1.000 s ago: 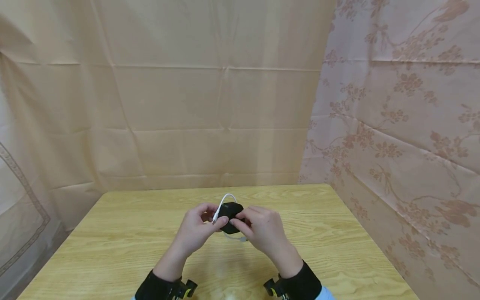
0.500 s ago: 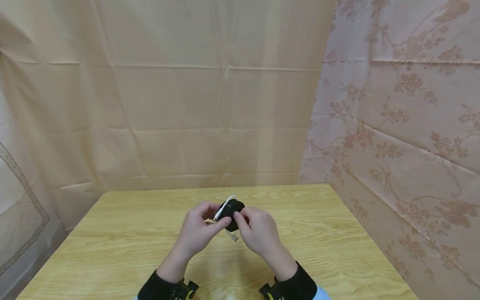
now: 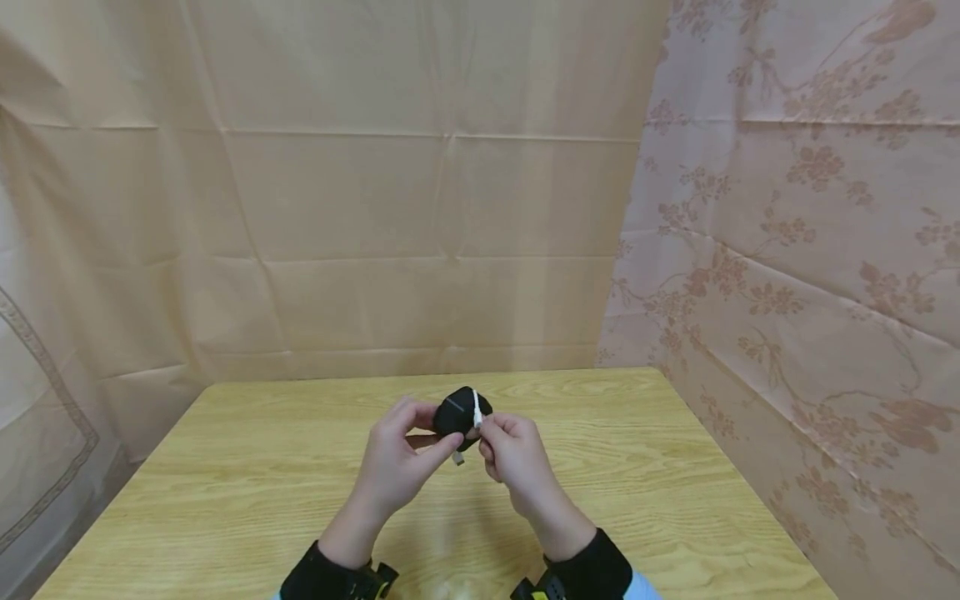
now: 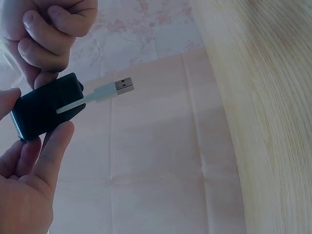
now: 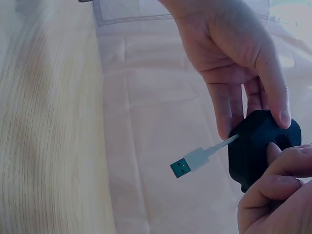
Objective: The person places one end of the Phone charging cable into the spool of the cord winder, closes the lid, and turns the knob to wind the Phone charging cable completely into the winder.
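My left hand (image 3: 397, 458) grips a small black case (image 3: 453, 410) with cut corners, its thumb on the near edge and fingers behind. A thin white USB cable (image 3: 476, 404) runs over the case's right side. My right hand (image 3: 521, 467) pinches that cable's end between thumb and forefinger, right against the case. Out of the underside sticks the cable's other end, a USB plug (image 4: 124, 85), dangling free of both hands. In the right wrist view the same plug (image 5: 180, 168) points away from the case, and a right fingertip presses near a round hole.
Both hands are held above a light wood-grain table (image 3: 262, 433). Beige cloth (image 3: 375, 208) hangs behind its far edge, and a floral curtain (image 3: 787, 250) hangs along the right side. Black bands with small cameras sit on both wrists.
The white cable end, earlier at the case's left beside my left thumb, is now at its right in my right fingers. The case has turned and risen slightly; the dangling plug has shifted left.
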Demonstrator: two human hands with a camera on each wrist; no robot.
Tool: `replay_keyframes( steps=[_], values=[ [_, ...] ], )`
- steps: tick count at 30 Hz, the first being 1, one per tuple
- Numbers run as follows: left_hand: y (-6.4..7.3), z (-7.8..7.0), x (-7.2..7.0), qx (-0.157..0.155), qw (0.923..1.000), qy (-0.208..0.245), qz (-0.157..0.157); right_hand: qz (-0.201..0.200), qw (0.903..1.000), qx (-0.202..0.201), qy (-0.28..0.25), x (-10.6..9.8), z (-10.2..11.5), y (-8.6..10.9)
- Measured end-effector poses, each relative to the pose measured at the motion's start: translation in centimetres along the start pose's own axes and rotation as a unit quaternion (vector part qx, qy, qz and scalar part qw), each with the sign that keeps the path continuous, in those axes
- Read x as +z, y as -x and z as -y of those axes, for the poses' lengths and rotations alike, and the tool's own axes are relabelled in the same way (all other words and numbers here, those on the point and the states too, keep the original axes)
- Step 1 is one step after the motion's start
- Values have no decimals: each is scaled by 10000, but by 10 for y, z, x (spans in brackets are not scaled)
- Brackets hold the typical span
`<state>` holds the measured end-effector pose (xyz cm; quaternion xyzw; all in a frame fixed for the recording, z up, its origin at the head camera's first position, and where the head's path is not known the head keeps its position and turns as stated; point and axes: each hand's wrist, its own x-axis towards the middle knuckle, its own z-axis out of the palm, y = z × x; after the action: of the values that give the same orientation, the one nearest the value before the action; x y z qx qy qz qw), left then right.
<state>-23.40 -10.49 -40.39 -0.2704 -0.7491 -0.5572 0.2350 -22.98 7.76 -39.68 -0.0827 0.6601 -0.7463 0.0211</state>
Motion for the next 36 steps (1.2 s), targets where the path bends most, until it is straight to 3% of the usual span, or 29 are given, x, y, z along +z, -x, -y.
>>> replay_keyframes(
  steps=[5,15,21,26,30,36],
  values=[
    [-1,0,1,81,9999,-11,-68,-53,10000,24,22,0,-1,0],
    [-2,5,-6,-312,9995,64,-52,-392,9934,-492,961,-4,-3,-3],
    [-3,6,-13,-759,9968,-128,-200,-444,9944,-675,677,-16,5,-4],
    [-4,5,-19,-1086,9935,-218,-274,-336,9922,-1050,589,-27,16,-2],
    [-5,3,-22,-1430,9895,138,-180,-135,9845,-1539,830,-33,25,3],
    [-8,-1,-26,-1969,9755,978,14,36,9610,-2240,1623,-38,32,7]
  ],
)
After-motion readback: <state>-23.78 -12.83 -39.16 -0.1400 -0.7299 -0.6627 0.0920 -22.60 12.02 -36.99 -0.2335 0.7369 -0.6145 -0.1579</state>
